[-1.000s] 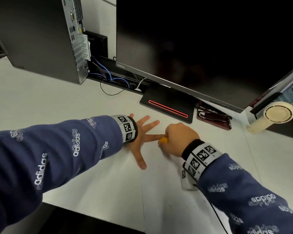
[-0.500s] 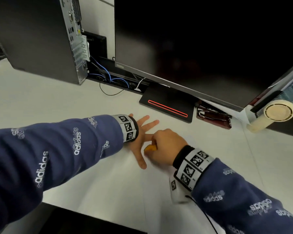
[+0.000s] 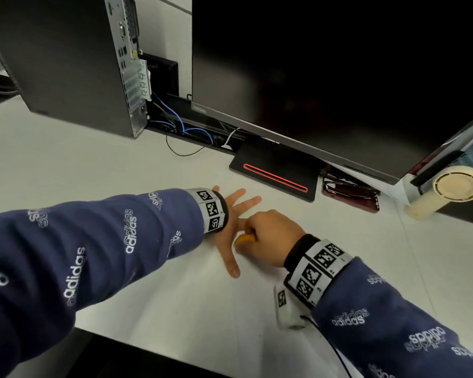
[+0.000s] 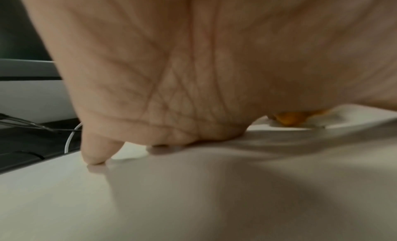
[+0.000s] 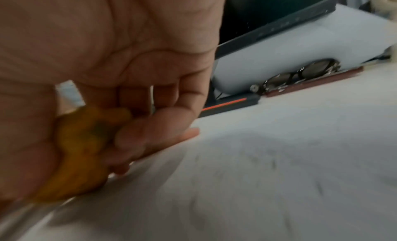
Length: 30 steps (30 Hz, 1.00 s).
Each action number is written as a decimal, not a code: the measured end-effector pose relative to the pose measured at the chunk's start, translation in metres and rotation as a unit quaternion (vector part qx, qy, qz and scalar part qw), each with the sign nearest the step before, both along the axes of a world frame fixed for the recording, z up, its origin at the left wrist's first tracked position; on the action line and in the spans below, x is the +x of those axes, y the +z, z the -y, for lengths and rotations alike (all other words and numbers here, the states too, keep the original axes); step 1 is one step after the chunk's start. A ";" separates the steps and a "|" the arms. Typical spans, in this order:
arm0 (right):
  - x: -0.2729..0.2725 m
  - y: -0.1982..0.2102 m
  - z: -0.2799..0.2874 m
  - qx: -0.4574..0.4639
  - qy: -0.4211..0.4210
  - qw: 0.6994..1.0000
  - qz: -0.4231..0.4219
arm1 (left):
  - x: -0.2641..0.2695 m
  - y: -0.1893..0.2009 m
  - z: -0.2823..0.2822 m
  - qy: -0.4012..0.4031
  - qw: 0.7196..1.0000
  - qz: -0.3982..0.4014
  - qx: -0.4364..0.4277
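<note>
My left hand [image 3: 231, 222] lies flat on the white desk [image 3: 93, 165] with fingers and thumb spread; its palm [image 4: 193, 66] fills the left wrist view, one fingertip touching the surface. My right hand [image 3: 268, 236] is curled round a small yellow-orange lump [image 3: 245, 238], soft-looking like a sponge or cloth, and presses it on the desk between the left thumb and forefinger. The right wrist view shows the yellow-orange lump [image 5: 81, 151] held in the curled fingers [image 5: 150, 134] against the desk. The same lump [image 4: 294, 120] peeks from behind the left palm.
A dark monitor [image 3: 325, 77] on a black base with a red stripe [image 3: 276, 175] stands behind the hands. A black computer tower [image 3: 66, 58] with blue cables [image 3: 180, 124] is at left. Glasses on a dark red case [image 3: 350, 192] and a cream roll [image 3: 448, 189] lie at right.
My right hand has slid left along the desk with the yellow-orange lump, from beyond the left fingertips to between the left thumb and forefinger. The left hand has stayed flat.
</note>
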State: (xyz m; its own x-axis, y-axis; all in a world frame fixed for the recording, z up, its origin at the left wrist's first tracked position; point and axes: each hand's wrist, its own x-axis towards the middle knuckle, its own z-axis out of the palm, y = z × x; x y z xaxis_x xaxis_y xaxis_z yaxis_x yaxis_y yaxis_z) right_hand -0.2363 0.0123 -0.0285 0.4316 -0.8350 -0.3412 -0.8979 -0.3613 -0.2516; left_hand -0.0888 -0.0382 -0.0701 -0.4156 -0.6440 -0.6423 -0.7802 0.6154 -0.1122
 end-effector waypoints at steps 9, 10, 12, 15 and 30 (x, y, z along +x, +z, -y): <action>0.007 -0.001 -0.005 0.037 0.014 0.998 0.046 | 0.002 -0.003 0.002 0.005 1.000 -0.009 0.002; 0.007 -0.002 -0.005 0.047 0.014 0.998 0.048 | 0.003 -0.003 0.002 0.004 1.000 -0.008 0.001; -0.005 -0.001 0.006 0.029 -0.027 0.998 0.046 | 0.001 -0.003 0.001 0.000 1.000 -0.009 0.000; -0.014 -0.001 0.010 -0.005 -0.057 0.997 0.056 | 0.000 -0.002 0.001 0.000 1.000 -0.013 -0.007; -0.023 -0.003 -0.032 0.003 0.014 1.000 0.006 | 0.001 -0.003 0.001 0.003 0.999 -0.036 -0.011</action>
